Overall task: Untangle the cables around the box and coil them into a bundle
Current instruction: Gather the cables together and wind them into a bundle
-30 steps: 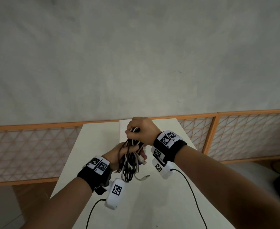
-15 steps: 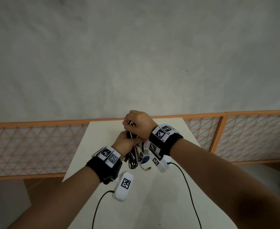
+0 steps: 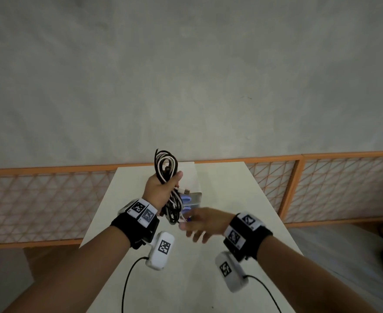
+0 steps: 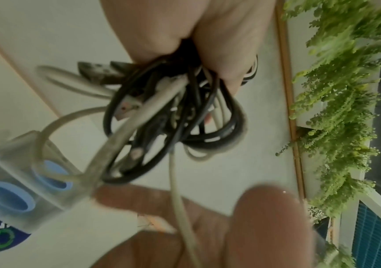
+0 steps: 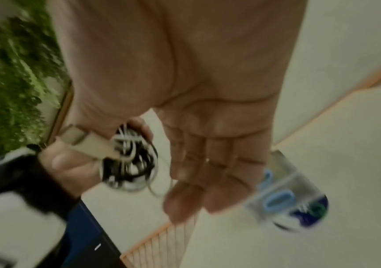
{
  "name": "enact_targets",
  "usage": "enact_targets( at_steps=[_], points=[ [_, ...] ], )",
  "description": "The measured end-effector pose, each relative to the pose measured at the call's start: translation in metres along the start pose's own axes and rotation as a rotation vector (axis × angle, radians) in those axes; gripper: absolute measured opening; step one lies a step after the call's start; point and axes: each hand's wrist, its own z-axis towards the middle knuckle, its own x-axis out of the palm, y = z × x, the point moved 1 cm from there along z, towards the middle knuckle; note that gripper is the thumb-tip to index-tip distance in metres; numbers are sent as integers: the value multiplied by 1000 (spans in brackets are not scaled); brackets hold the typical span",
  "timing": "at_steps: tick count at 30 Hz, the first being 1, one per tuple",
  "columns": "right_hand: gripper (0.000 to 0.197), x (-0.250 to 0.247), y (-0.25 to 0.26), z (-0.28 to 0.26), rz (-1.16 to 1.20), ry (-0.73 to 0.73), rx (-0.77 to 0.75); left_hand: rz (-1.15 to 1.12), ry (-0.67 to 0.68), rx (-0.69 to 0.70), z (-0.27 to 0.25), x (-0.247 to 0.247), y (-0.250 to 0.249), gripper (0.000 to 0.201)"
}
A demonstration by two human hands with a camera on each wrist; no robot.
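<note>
Right hand [image 3: 203,224]: nearest, low over the table [image 3: 226,193], fingers straight and spread, holding nothing; blurred in every view.

Left hand [image 3: 161,190]: raised just beyond, fingers and thumb wrapped tight round the middle of the bundle [image 3: 166,175], black and white cables folded together. Loops stand out above the fist and hang below it, with a loose plug sticking out to the right.

Box [image 3: 191,197]: on the table behind and below the bundle, clear, with blue rings inside.

Handling (judgement): bundle is light and limp, springy where folded; loops will slide and open if the grip loosens. Best hold is round the waist, as now. Plug ends will snag. Box looks light too, likely to drag if a cable pulls.

View differences: the left wrist view shows one pale cable [image 4: 178,190] trailing out of the bundle toward the right palm, and another near the box; contact unclear. The head view hides both. The right wrist view shows the palm bare.
</note>
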Motion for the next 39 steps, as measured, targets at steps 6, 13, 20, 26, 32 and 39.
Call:
enact_targets(
  at_steps=[6, 13, 20, 26, 32, 39],
  points=[
    [44, 37, -36, 29, -44, -432, -139, -259, 41, -200, -10, 20, -5, 28],
    [32, 33, -35, 16, 983, -121, -60, -240, 60, -228, -19, 27, 1, 24],
    [59, 16, -21, 2, 1099, 40, -309, -188, 17, -229, -16, 25, 9, 29],
    [68, 12, 7, 7, 1086, 55, -340, -230, 197, -222, -26, 41, -11, 28],
    [11, 11, 16, 8, 890, -51, -272, -18, 225, -80, -16, 36, -12, 26],
    [12, 6, 11, 16, 454, -430, -100, 198, 105, -107, -9, 30, 0, 8]
  ],
)
